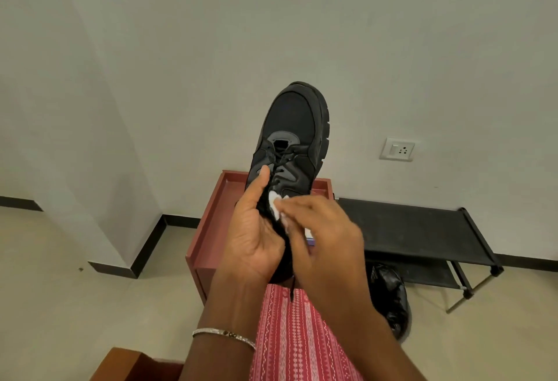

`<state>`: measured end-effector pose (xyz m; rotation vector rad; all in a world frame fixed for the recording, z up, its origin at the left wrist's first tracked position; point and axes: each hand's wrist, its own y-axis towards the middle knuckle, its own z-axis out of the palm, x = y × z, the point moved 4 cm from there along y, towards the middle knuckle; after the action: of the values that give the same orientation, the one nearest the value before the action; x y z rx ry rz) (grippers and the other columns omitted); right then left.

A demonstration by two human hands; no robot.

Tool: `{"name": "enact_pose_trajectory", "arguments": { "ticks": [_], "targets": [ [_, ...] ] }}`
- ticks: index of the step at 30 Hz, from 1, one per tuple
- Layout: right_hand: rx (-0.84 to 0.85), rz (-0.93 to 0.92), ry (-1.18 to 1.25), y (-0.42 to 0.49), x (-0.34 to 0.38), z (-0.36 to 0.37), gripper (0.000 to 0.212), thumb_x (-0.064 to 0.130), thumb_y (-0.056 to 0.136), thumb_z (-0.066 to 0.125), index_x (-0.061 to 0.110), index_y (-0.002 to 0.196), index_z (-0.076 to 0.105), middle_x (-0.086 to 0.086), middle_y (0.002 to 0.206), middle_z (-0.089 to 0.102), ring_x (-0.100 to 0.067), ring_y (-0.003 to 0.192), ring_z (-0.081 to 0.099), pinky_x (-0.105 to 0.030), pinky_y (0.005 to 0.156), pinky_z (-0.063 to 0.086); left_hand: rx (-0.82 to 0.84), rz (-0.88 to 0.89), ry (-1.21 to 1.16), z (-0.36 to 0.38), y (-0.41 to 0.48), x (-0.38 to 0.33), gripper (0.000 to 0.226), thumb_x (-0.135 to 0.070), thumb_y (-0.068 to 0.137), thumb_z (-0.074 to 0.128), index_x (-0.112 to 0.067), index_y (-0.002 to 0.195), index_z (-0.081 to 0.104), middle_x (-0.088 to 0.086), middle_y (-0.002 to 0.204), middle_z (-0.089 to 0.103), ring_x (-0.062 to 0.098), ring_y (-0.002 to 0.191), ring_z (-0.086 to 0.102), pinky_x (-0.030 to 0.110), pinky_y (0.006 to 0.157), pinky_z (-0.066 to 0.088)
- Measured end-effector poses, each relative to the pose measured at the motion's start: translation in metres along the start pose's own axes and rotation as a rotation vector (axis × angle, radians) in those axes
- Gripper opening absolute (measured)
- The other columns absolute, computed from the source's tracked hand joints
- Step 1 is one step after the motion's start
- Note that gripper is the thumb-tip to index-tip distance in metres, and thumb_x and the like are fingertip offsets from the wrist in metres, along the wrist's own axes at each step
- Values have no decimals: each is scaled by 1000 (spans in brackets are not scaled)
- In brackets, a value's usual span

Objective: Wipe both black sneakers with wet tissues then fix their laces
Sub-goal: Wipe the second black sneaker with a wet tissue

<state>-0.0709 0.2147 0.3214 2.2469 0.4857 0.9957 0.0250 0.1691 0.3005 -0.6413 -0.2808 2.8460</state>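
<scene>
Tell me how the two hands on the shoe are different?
The left hand grips the black sneaker from the side, thumb up by the laces; the right hand pinches a white wet tissue against it. The left wrist wears a silver bracelet; the right shows none. Both touch the same sneaker.

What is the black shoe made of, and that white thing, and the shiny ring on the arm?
The sneaker looks like matte woven fabric on top, with smoother panels by the laces and a chunky, grooved sole that seems rubber. The wet tissue in the right hand looks like soft, crumpled paper or cloth. The bangle on the left wrist gleams like silvery metal, though that is a guess.
</scene>
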Motion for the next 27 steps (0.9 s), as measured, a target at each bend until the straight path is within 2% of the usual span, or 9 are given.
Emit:
{"name": "enact_pose_trajectory", "arguments": {
  "ticks": [2, 6, 9, 11, 16, 20, 23, 25, 27],
  "targets": [
    [6, -25, -14, -13, 4, 3, 27, 2, 87, 73, 14, 111, 76, 5, 105, 71, -10, 98, 64, -21, 88, 50, -9, -16, 24, 0, 1, 0, 33, -34, 92, 63, -6, 93, 80, 17, 119, 70, 30, 112, 67, 42, 102, 50],
    [-55, 17, 35, 6, -5, 2, 20, 5, 89, 72, 13, 107, 77, 5, 101, 71, -8, 96, 64, -21, 85, 51, 28, -3, 3, 6, -1, 5, 37, -30, 95, 59, 3, 98, 75, 20, 96, 74, 28, 83, 75, 38, 73, 62],
    [-142, 67, 87, 28, -11, -1, 20, 5, 90, 70, 14, 107, 76, 5, 100, 68, -7, 95, 63, -20, 84, 51, 61, -24, -39, 10, -4, 12, 44, -30, 97, 56, 6, 83, 77, 19, 86, 74, 27, 75, 75, 35, 58, 61],
    [-138, 59, 66, 29, -10, 1, 20, 5, 90, 69, 15, 107, 76, 5, 100, 66, -8, 96, 61, -14, 85, 48, 74, -38, -68, 12, -6, 12, 46, -31, 97, 55, 6, 82, 77, 19, 87, 74, 27, 76, 75, 37, 62, 62],
    [-62, 9, -28, -11, 0, 6, 17, 10, 90, 71, 12, 107, 77, 3, 98, 69, -10, 92, 62, -17, 83, 49, 36, -119, -29, 0, 3, 5, 53, -45, 93, 58, 1, 117, 70, 19, 122, 67, 29, 110, 67, 47, 92, 54],
    [-91, -14, -54, -11, -3, 11, 16, 13, 91, 68, 11, 104, 77, 2, 97, 69, -11, 91, 62, -18, 83, 50, 15, -118, -57, 0, 7, 9, 54, -46, 94, 58, -1, 121, 69, 19, 115, 70, 30, 98, 72, 47, 88, 57],
    [-184, 15, -60, 17, -18, 7, 22, 3, 88, 70, 11, 107, 76, 0, 101, 68, -13, 95, 61, -21, 84, 49, 11, -34, -90, 4, 3, 14, 43, -36, 94, 59, 4, 105, 72, 21, 101, 73, 30, 84, 74, 42, 75, 62],
    [-238, 36, -43, 28, -24, 4, 23, 1, 89, 70, 11, 109, 76, -1, 104, 65, -15, 97, 61, -25, 84, 52, 31, -33, -100, 9, 0, 18, 43, -34, 95, 57, 5, 105, 73, 21, 103, 73, 30, 85, 75, 40, 70, 63],
    [-256, 21, -59, 24, -23, 6, 23, 0, 90, 69, 10, 109, 76, -3, 105, 65, -14, 99, 59, -22, 86, 49, 34, -24, -90, 8, 0, 18, 42, -35, 96, 57, 4, 105, 73, 20, 102, 73, 29, 86, 74, 40, 74, 62]
  ]
}}
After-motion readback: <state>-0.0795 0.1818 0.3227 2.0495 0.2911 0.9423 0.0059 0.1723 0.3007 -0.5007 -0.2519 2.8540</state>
